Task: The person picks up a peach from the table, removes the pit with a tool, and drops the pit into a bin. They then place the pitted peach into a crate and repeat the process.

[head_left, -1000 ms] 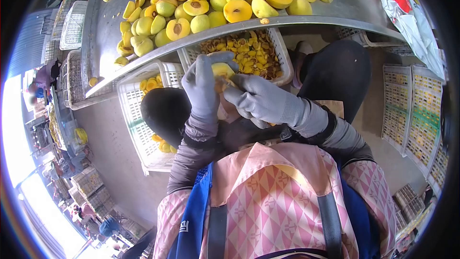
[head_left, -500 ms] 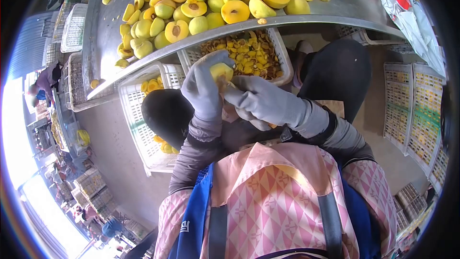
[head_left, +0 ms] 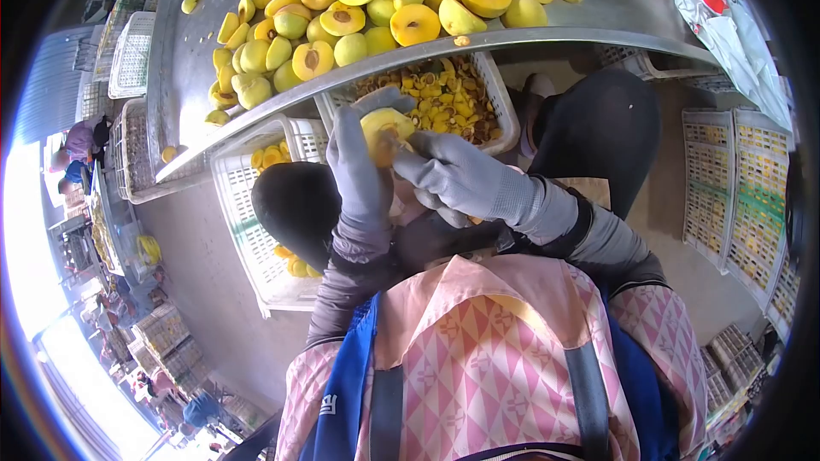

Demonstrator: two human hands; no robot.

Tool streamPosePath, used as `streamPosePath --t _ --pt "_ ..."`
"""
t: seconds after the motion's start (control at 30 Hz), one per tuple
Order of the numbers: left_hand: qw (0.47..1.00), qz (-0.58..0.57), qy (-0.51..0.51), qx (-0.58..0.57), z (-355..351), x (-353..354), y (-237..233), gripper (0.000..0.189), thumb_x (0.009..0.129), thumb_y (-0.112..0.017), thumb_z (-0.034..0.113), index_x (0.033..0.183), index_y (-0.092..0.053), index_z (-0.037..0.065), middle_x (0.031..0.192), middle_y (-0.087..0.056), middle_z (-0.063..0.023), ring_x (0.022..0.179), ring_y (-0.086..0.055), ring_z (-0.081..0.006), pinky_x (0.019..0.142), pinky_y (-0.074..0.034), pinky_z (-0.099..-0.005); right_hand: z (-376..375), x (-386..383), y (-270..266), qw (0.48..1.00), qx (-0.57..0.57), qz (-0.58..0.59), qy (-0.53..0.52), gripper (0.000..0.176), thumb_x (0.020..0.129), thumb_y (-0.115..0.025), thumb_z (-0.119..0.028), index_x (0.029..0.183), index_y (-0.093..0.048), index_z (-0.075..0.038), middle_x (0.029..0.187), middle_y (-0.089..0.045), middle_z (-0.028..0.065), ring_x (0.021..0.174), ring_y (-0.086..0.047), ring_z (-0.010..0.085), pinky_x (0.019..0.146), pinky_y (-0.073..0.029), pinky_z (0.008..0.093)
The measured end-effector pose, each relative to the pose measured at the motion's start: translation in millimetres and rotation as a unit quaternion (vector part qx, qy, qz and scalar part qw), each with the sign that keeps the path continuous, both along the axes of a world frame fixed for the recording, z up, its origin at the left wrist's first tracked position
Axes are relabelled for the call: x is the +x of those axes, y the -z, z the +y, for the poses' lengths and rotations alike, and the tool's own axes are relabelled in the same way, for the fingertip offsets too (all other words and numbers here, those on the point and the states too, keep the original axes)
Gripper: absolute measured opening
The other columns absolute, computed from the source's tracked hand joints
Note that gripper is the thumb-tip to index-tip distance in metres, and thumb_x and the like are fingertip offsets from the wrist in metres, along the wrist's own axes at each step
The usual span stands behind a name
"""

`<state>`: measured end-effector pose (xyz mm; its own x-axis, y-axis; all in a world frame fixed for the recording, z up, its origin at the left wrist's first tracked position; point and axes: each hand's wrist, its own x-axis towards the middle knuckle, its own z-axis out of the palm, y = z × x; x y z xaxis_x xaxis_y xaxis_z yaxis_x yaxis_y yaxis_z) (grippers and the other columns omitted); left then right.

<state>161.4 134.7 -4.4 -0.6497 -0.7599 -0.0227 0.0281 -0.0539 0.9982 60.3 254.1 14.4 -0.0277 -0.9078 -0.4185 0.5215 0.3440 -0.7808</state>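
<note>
In my gloved left hand sits a yellow peach half, its thumb and fingers around the fruit's sides. My gloved right hand is closed, with its fingertips up against the right edge of this half. Whatever it grips is hidden by the fingers and blurred. Both hands hover over my lap, just in front of the table edge. Beneath and beyond them stands a white crate holding yellow peels and brown pit scraps.
Many peach halves are heaped on the metal table. A white plastic bag hangs over its right corner. Another white crate with peach pieces stands by my left knee. Stacked crates are at right; a person is far left.
The peach half has turned in my left hand and shows more of its face. Both hands have shifted slightly left, and the left fingers have spread a little.
</note>
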Motion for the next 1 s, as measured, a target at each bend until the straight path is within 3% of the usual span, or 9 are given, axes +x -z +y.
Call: streamPosePath --t 0.1,0.23,0.3,0.33,0.4,0.47,0.57,0.8,1.0 --pt "0.996 -0.023 0.000 0.082 -2 1 -13 0.026 0.099 -0.046 0.008 0.113 -0.063 -0.006 0.103 -0.072 -0.0178 0.085 -0.071 -0.0210 0.073 -0.055 -0.0270 1 8 3 0.988 -0.033 0.150 -0.004 0.023 0.101 -0.059 -0.022 0.106 -0.057 0.000 0.070 -0.061 0.0112 0.064 -0.064 0.0239 0.061 -0.050 0.0376" --pt "0.992 -0.069 -0.010 0.104 -4 1 -7 0.033 0.104 -0.046 0.020 0.107 -0.069 -0.004 0.095 -0.073 -0.0156 0.081 -0.071 -0.0196 0.070 -0.054 -0.0250 0 22 48 0.848 -0.216 0.479 0.065 0.023 0.100 -0.060 -0.023 0.105 -0.057 0.000 0.073 -0.064 0.0151 0.068 -0.066 0.0309 0.064 -0.052 0.0386" --pt "0.991 -0.061 -0.005 0.123 -1 -1 -11 0.039 0.106 -0.045 0.026 0.104 -0.071 -0.004 0.089 -0.074 -0.0132 0.078 -0.071 -0.0174 0.068 -0.053 -0.0238 0 15 57 0.906 -0.235 0.350 0.043 0.025 0.099 -0.061 -0.024 0.106 -0.057 0.000 0.077 -0.065 0.0206 0.073 -0.066 0.0378 0.067 -0.052 0.0427" --pt "0.993 -0.053 0.000 0.106 0 -1 -12 0.040 0.106 -0.047 0.027 0.104 -0.072 -0.003 0.087 -0.074 -0.0120 0.076 -0.070 -0.0161 0.067 -0.053 -0.0231 3 7 56 0.968 -0.204 0.144 0.008 0.025 0.099 -0.061 -0.024 0.106 -0.057 0.000 0.080 -0.065 0.0237 0.075 -0.065 0.0412 0.068 -0.052 0.0456" --pt "0.997 -0.036 0.008 0.071 2 -2 -13 0.041 0.106 -0.049 0.030 0.103 -0.074 -0.003 0.084 -0.074 -0.0095 0.072 -0.068 -0.0134 0.064 -0.052 -0.0219 6 3 49 0.977 -0.174 0.119 0.011 0.025 0.098 -0.062 -0.025 0.105 -0.057 -0.001 0.079 -0.065 0.0249 0.075 -0.065 0.0429 0.067 -0.052 0.0481" --pt "0.996 -0.075 -0.014 0.044 -3 0 -8 0.036 0.104 -0.053 0.028 0.103 -0.074 -0.002 0.085 -0.074 -0.0079 0.071 -0.066 -0.0106 0.062 -0.051 -0.0210 9 10 35 0.857 -0.177 0.476 0.088 0.024 0.097 -0.063 -0.025 0.104 -0.057 -0.002 0.074 -0.064 0.0211 0.070 -0.066 0.0393 0.062 -0.052 0.0471" --pt "0.994 -0.105 -0.030 -0.001 -5 0 -11 0.029 0.101 -0.058 0.023 0.104 -0.075 0.000 0.087 -0.074 -0.0053 0.071 -0.064 -0.0074 0.061 -0.049 -0.0195 8 17 25 0.779 -0.165 0.586 0.148 0.025 0.097 -0.062 -0.028 0.102 -0.058 -0.003 0.073 -0.064 0.0190 0.067 -0.065 0.0386 0.059 -0.051 0.0479" --pt "0.988 -0.102 0.072 -0.094 -6 6 -13 0.019 0.095 -0.063 0.012 0.102 -0.076 0.001 0.091 -0.075 -0.0034 0.077 -0.065 -0.0083 0.069 -0.052 -0.0222 9 3 35 0.882 -0.192 0.421 0.085 0.029 0.099 -0.059 -0.028 0.113 -0.061 -0.002 0.090 -0.070 0.0205 0.085 -0.066 0.0435 0.071 -0.053 0.0473" --pt "0.990 -0.104 0.070 -0.060 -7 4 -6 0.018 0.094 -0.063 0.011 0.099 -0.076 0.000 0.094 -0.076 -0.0059 0.085 -0.066 -0.0093 0.079 -0.052 -0.0244 10 -1 30 0.942 -0.161 0.290 0.058 0.035 0.101 -0.057 -0.031 0.123 -0.062 -0.003 0.106 -0.069 0.0234 0.101 -0.064 0.0429 0.083 -0.052 0.0408"
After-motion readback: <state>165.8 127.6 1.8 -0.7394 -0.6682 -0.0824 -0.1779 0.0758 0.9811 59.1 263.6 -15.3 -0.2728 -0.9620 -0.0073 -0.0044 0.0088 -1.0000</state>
